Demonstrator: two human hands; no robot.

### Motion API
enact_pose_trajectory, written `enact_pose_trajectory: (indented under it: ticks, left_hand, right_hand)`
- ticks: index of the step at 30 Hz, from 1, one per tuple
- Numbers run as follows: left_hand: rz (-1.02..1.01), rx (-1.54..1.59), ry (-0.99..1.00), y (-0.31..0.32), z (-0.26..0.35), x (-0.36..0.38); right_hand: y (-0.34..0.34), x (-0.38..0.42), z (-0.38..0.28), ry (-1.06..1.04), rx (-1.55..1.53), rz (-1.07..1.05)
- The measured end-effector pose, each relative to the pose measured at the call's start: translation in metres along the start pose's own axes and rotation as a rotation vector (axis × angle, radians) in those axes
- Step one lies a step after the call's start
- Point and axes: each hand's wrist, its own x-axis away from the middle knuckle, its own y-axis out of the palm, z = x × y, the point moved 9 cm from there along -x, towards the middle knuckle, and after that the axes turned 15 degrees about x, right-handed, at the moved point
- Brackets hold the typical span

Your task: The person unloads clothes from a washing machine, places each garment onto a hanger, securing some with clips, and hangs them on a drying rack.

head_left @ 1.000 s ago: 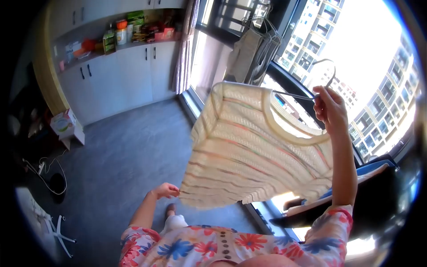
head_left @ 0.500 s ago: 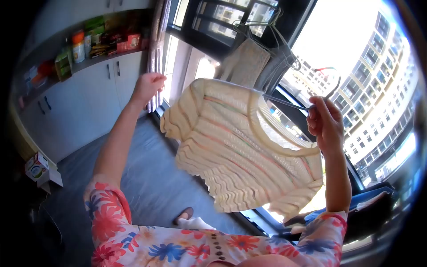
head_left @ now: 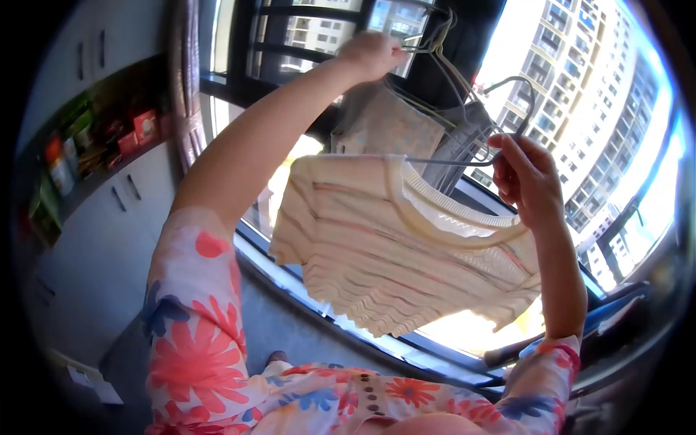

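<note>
A cream knitted short-sleeved top with thin coloured stripes hangs on a wire clothes hanger. My right hand grips this hanger just below its hook, holding the top out in front of me. My left hand is stretched up and forward, its fingers curled at the hooks of several other hangers; what it holds there is hidden. From those hangers hang a light patterned garment and a grey garment, both behind the knitted top.
Windows with dark frames stand ahead, with tall buildings outside. On the left are white cabinets and a shelf with packages, beside a curtain. Dark and blue items lie at the lower right.
My left hand has moved up and to the right, from near the curtain to the hanging hangers. The view has turned right, while my right hand still holds the top's hanger.
</note>
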Motion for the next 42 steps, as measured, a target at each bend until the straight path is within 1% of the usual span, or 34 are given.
enact_pose_trajectory:
  ticks: [2,4,5,6,8,9,10,12,14,16,18,19,22,23,24,26,27,29,32,34,35,36,37,38,39,40,41,42]
  left_hand:
    - [-0.004,-0.052,-0.009,0.020,-0.014,-0.034]
    - [-0.110,-0.020,-0.019,0.042,-0.021,-0.056]
    - [-0.090,0.028,-0.008,0.047,-0.023,-0.065]
    - [-0.141,0.023,0.011,0.057,-0.025,-0.073]
    - [-0.234,0.015,0.048,0.064,-0.013,-0.076]
    - [-0.210,0.054,0.111,0.065,-0.013,-0.082]
    - [-0.215,0.063,0.122,0.064,-0.012,-0.084]
    - [-0.183,-0.018,0.151,0.065,-0.009,-0.092]
    - [-0.182,-0.017,0.127,0.061,-0.011,-0.094]
    - [-0.193,-0.034,0.100,0.059,-0.012,-0.091]
    - [-0.189,-0.060,0.078,0.053,-0.012,-0.090]
    - [-0.243,-0.029,-0.015,0.050,-0.013,-0.086]
    - [-0.263,0.085,-0.100,0.052,-0.033,-0.092]
    - [-0.297,0.098,-0.055,0.061,-0.039,-0.102]
    - [-0.310,0.310,-0.113,0.069,-0.054,-0.107]
    - [-0.333,0.733,-0.226,0.061,-0.058,-0.091]
    - [-0.262,0.790,-0.212,0.054,-0.060,-0.090]
    - [-0.272,0.703,-0.160,0.040,-0.056,-0.083]
    - [-0.248,0.601,-0.083,0.032,-0.058,-0.072]
    - [-0.252,0.550,-0.049,0.029,-0.057,-0.059]
    - [-0.222,0.513,0.000,0.006,-0.049,-0.048]
    - [-0.179,0.431,0.100,-0.003,-0.043,-0.041]
    - [-0.107,0.511,0.103,-0.010,-0.045,-0.030]
    - [-0.038,0.588,0.097,-0.016,-0.049,-0.018]
    - [0.031,0.661,0.084,-0.022,-0.054,-0.004]
    - [0.103,0.731,0.065,-0.028,-0.060,0.012]
    - [0.042,0.903,-0.013,-0.024,-0.062,0.038]
    - [-0.042,0.836,-0.046,-0.011,-0.085,0.066]
  right_hand:
    - [0.003,-0.011,-0.003,-0.003,0.067,0.031]
    - [0.004,-0.021,-0.009,0.019,0.148,0.078]
    - [0.003,-0.028,-0.011,0.051,0.151,0.102]
    - [0.002,-0.036,-0.012,0.051,0.170,0.158]
    - [0.001,-0.049,-0.013,0.023,0.205,0.167]
    - [0.002,-0.055,-0.015,0.021,0.213,0.186]
    - [0.002,-0.061,-0.015,0.028,0.225,0.203]
    - [-0.001,-0.077,-0.020,0.059,0.296,0.245]
    - [-0.006,-0.105,-0.019,0.029,0.308,0.232]
    - [-0.009,-0.126,-0.031,0.010,0.405,0.247]
    - [-0.013,-0.151,-0.032,0.007,0.393,0.251]
    - [-0.015,-0.162,-0.034,0.000,0.390,0.253]
    - [-0.013,-0.191,-0.026,0.026,0.388,0.220]
    - [-0.011,-0.195,-0.026,0.022,0.387,0.223]
    - [-0.011,-0.199,-0.024,0.027,0.368,0.238]
    - [-0.011,-0.202,-0.020,0.040,0.326,0.270]
    - [-0.009,-0.203,-0.019,0.050,0.345,0.276]
    - [-0.003,-0.201,-0.017,0.069,0.388,0.288]
    - [0.014,-0.201,0.004,0.120,0.290,0.232]
    - [0.016,-0.199,0.000,0.039,0.320,0.231]
    - [0.017,-0.199,-0.002,0.006,0.343,0.242]
    - [0.017,-0.197,-0.001,-0.011,0.360,0.252]
    - [0.020,-0.201,-0.011,-0.124,0.569,0.190]
    - [0.000,-0.213,0.002,-0.321,0.500,0.115]
    - [-0.040,-0.219,0.025,-0.392,0.752,0.128]
    - [-0.029,-0.192,0.009,-0.499,0.841,0.305]
    - [0.000,-0.153,-0.034,-0.599,0.937,0.478]
    - [0.032,-0.108,-0.063,-0.704,1.038,0.654]
